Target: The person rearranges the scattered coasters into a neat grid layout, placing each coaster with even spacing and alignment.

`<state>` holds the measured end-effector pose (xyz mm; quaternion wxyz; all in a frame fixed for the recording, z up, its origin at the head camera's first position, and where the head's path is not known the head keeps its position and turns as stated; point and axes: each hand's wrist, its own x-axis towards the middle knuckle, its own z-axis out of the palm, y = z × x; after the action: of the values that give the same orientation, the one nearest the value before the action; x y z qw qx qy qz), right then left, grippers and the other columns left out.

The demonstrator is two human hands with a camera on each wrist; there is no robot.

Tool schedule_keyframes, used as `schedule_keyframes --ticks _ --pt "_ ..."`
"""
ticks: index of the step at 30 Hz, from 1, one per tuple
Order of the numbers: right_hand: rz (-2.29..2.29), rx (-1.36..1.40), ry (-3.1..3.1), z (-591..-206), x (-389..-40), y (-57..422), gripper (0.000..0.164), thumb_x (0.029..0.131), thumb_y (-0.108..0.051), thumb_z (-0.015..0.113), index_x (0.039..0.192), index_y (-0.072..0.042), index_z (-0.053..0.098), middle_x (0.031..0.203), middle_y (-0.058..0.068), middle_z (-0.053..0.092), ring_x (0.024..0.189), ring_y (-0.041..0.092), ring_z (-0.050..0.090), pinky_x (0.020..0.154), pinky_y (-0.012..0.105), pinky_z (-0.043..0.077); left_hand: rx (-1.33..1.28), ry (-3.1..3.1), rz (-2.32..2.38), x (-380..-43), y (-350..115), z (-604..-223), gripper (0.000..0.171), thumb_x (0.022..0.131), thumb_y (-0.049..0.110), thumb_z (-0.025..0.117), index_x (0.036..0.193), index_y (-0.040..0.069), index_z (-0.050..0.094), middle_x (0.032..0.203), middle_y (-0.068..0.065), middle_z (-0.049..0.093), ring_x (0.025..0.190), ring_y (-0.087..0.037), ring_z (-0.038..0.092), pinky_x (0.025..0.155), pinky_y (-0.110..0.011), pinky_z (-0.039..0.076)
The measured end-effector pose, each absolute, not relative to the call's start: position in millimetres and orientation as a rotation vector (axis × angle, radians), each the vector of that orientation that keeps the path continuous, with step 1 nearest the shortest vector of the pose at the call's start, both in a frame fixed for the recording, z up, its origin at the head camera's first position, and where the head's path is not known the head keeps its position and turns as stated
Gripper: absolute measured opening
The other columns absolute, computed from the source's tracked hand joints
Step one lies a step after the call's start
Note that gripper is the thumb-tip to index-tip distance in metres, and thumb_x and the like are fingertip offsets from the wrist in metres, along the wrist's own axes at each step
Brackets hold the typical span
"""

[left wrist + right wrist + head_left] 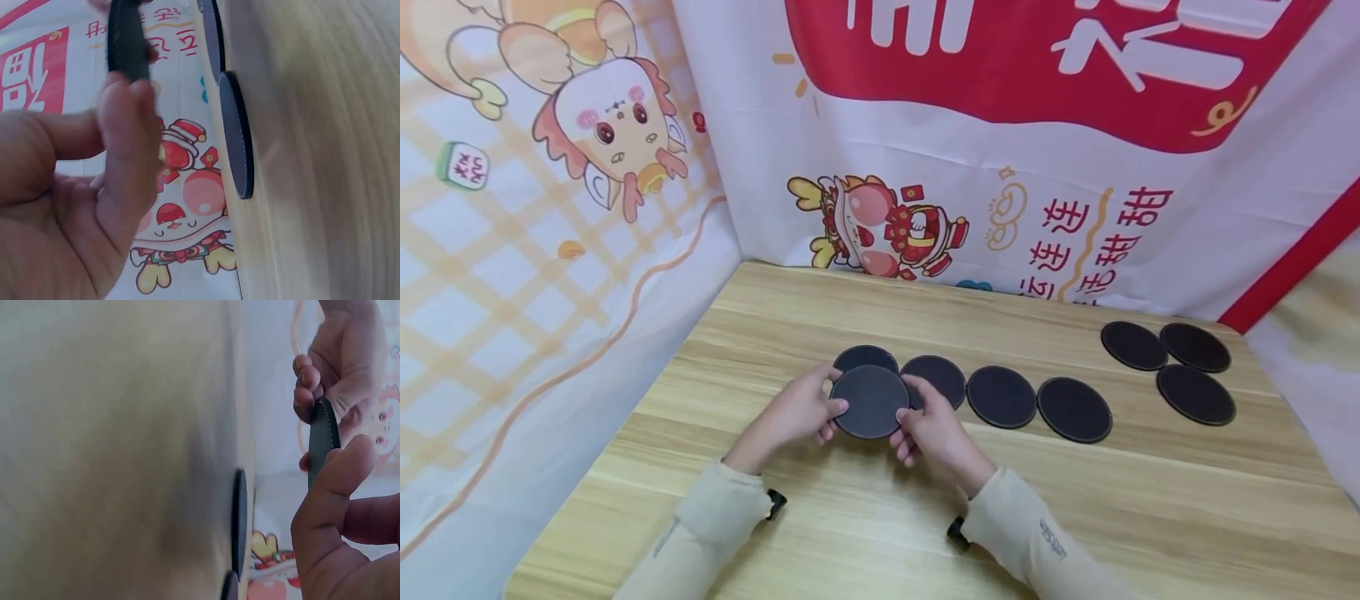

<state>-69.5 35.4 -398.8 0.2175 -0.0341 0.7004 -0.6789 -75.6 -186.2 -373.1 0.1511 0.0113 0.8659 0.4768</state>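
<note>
While the left hand (pixel 801 407) bends its thumb and fingers about the near-left part of the rim, it pinches the held disc (pixel 871 402) there with only a small opening, as wide as the disc is thick. This disc is directly between the two hands, raised above the surface (pixel 865 517) and apart from it, as both wrist views show; it stands quite flat, with its broad face upward. It is thin, dark and round, with pale stitching along the rim, so I would judge it light, rather stiff, leather-like, and not fragile. Its face may be a little smooth, therefore the edge seems the better place to take hold, with the thumb above and the fingers below, at two opposite sides. A second disc (pixel 865 357) lies on the surface just beyond and is partly hidden by the held one. On the other side, the right hand (pixel 934 425) pinches the opposite rim in the same manner, thumb and fingers nearly closed together. Further to the right, a row of three discs (pixel 1002 397) lies flat, touching or almost touching. At the far right, well apart from both hands, there is a cluster of three discs (pixel 1191 351).
</note>
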Motion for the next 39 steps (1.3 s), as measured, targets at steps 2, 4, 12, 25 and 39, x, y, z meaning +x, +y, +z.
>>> schedule_keyframes --ticks 2,4,12,25,39 --pt "-1.846 -0.096 1.931 -401 -62 33 0.060 0.103 0.003 0.046 0.157 -0.010 0.024 0.068 0.019 0.064 0.046 0.018 0.057 0.042 0.030 0.050 0.043 2.481 1.293 -70 -189 -373 0.047 0.097 0.003 0.065 0.141 0.002 0.047 0.069 -0.015 0.064 0.054 -0.024 0.063 0.053 -0.040 0.058" --pt "-1.810 -0.085 1.929 -404 -56 31 0.056 0.103 0.002 0.046 0.154 -0.010 0.026 0.066 0.018 0.064 0.045 0.018 0.056 0.041 0.029 0.050 0.062 2.479 1.233 -66 -191 -374 0.040 0.097 0.003 0.066 0.134 0.003 0.051 0.067 -0.013 0.063 0.053 -0.024 0.063 0.052 -0.040 0.058" --pt "-1.666 -0.040 1.902 -415 -47 23 0.047 0.102 0.001 0.048 0.143 -0.010 0.030 0.065 0.018 0.065 0.041 0.016 0.055 0.037 0.026 0.047 0.114 2.453 1.034 -56 -195 -381 0.019 0.096 0.004 0.068 0.107 0.001 0.053 0.063 -0.015 0.063 0.046 -0.020 0.059 0.045 -0.033 0.053" --pt "-1.446 -0.195 2.037 -415 -51 15 0.070 0.096 0.003 0.057 0.157 -0.004 0.025 0.063 0.015 0.065 0.042 0.016 0.055 0.037 0.027 0.046 0.074 2.525 0.841 -58 -195 -386 0.039 0.094 0.002 0.070 0.123 -0.005 0.045 0.066 -0.015 0.062 0.044 -0.023 0.061 0.041 -0.033 0.052" --pt "-1.426 -0.194 2.025 -416 -58 10 0.076 0.099 0.000 0.057 0.161 0.001 0.012 0.066 0.014 0.064 0.046 0.017 0.058 0.041 0.027 0.049 0.037 2.532 0.848 -65 -198 -391 0.037 0.094 0.004 0.071 0.121 -0.001 0.045 0.070 -0.015 0.063 0.045 -0.024 0.062 0.040 -0.034 0.052"
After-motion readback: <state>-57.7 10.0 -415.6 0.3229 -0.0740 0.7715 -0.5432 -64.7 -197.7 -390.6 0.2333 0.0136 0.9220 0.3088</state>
